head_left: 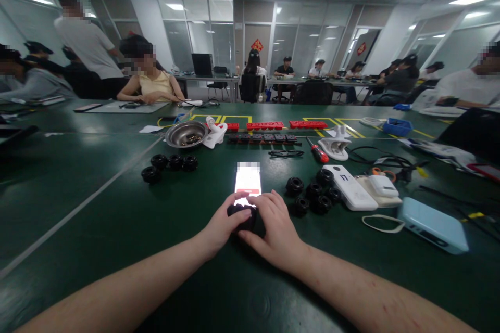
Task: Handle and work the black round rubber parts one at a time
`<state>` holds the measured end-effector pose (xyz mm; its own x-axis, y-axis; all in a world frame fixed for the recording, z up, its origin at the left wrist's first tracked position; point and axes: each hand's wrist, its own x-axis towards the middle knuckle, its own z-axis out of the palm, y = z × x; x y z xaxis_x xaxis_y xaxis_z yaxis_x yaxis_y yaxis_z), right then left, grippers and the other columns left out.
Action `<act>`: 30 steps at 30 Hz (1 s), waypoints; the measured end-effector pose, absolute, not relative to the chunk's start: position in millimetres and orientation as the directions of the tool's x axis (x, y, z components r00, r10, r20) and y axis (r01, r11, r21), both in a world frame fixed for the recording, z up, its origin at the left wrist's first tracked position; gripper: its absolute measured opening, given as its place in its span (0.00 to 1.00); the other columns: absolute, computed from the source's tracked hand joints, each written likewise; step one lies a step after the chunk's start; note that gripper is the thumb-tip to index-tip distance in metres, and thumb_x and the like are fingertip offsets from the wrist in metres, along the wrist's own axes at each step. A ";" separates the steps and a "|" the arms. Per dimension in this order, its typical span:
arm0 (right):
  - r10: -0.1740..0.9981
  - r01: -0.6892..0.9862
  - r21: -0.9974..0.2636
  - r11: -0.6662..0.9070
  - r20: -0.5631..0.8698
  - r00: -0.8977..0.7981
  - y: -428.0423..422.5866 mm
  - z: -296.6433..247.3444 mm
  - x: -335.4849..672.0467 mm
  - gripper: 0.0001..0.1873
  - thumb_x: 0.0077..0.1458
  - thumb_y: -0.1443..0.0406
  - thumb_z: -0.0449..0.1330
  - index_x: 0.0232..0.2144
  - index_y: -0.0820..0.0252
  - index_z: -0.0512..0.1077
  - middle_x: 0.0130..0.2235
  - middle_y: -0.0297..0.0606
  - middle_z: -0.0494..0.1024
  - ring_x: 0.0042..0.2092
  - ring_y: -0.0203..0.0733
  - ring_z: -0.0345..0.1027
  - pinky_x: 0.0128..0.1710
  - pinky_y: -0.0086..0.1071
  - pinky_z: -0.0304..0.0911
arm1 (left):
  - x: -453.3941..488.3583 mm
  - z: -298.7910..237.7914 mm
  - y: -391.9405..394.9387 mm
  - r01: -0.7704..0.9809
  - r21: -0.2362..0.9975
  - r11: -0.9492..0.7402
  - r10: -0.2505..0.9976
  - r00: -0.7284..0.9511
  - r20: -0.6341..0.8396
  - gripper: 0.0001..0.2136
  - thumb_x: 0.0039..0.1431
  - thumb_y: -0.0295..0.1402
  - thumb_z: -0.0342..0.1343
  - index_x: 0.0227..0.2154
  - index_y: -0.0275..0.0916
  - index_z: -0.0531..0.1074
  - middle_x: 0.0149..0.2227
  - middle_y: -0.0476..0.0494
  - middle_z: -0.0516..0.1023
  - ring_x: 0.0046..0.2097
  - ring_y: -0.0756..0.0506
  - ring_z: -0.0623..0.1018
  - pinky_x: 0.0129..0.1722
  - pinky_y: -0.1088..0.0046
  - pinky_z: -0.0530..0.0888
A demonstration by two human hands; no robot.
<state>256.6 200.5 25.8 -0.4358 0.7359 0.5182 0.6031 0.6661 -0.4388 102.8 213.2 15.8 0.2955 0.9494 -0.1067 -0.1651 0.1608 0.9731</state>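
Observation:
Both my hands meet at the middle of the green table (97, 177) around a small black round part (242, 217). My left hand (223, 226) pinches its left side with the thumb on top. My right hand (275, 229) covers its right side, fingers curled over it. Just beyond them lies a lit phone (247, 179), screen up. A group of similar black round parts (314, 195) sits to the right of my right hand, and another group (169, 165) lies further off to the left.
A metal bowl (186, 134), red and black part strips (269, 131), a red-handled screwdriver (317, 151), white devices (351, 187), a light blue box (433, 223) and cables (390, 158) lie on the table. Several people sit at the far tables.

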 end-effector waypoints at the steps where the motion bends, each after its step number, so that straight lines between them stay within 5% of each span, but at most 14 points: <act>1: 0.750 0.616 -0.446 0.649 0.508 -0.423 201.1 26.1 256.7 0.24 0.44 0.61 0.62 0.44 0.61 0.62 0.42 0.41 0.70 0.47 0.48 0.59 0.53 0.50 0.46 | 102.3 16.1 212.4 -0.188 0.970 0.156 0.950 0.297 -0.096 0.20 0.47 0.33 0.57 0.45 0.40 0.62 0.41 0.44 0.70 0.44 0.42 0.71 0.43 0.66 0.67; 5: 0.762 0.627 -0.451 0.635 0.499 -0.413 202.6 26.3 257.4 0.17 0.48 0.60 0.59 0.40 0.60 0.64 0.39 0.39 0.71 0.44 0.46 0.60 0.53 0.49 0.48 | 101.1 17.2 209.2 -0.236 0.953 0.188 0.943 0.315 -0.108 0.25 0.44 0.30 0.58 0.47 0.42 0.59 0.40 0.45 0.69 0.43 0.42 0.71 0.43 0.65 0.67; 13: 0.675 0.570 -0.385 0.726 0.558 -0.483 200.2 23.5 257.0 0.21 0.46 0.68 0.58 0.45 0.60 0.62 0.45 0.41 0.69 0.49 0.45 0.58 0.56 0.47 0.43 | 104.2 13.4 212.9 -0.156 0.961 0.228 0.936 0.305 -0.173 0.19 0.49 0.39 0.55 0.44 0.40 0.61 0.38 0.44 0.69 0.35 0.44 0.72 0.28 0.71 0.69; 19: 0.749 0.617 -0.443 0.650 0.512 -0.421 202.4 25.9 257.6 0.23 0.45 0.59 0.61 0.44 0.61 0.63 0.42 0.41 0.70 0.47 0.48 0.59 0.53 0.50 0.47 | 103.8 15.2 211.8 -0.237 0.957 0.170 0.954 0.283 -0.099 0.21 0.47 0.33 0.57 0.45 0.40 0.61 0.41 0.44 0.69 0.43 0.43 0.71 0.41 0.67 0.67; 26: 0.695 0.576 -0.409 0.708 0.547 -0.467 201.7 23.8 257.7 0.20 0.46 0.68 0.59 0.44 0.60 0.63 0.45 0.41 0.69 0.48 0.46 0.58 0.55 0.47 0.45 | 105.7 21.2 211.7 -0.161 0.952 0.261 0.932 0.297 -0.206 0.21 0.47 0.38 0.56 0.45 0.40 0.59 0.41 0.41 0.68 0.41 0.41 0.72 0.33 0.67 0.69; 30: 0.725 0.599 -0.428 0.677 0.530 -0.440 201.3 25.5 256.9 0.21 0.45 0.63 0.61 0.43 0.60 0.63 0.43 0.41 0.70 0.47 0.48 0.59 0.54 0.49 0.47 | 103.8 17.1 211.7 -0.207 0.953 0.220 0.945 0.286 -0.156 0.21 0.46 0.35 0.57 0.45 0.40 0.61 0.41 0.43 0.69 0.42 0.42 0.71 0.38 0.66 0.68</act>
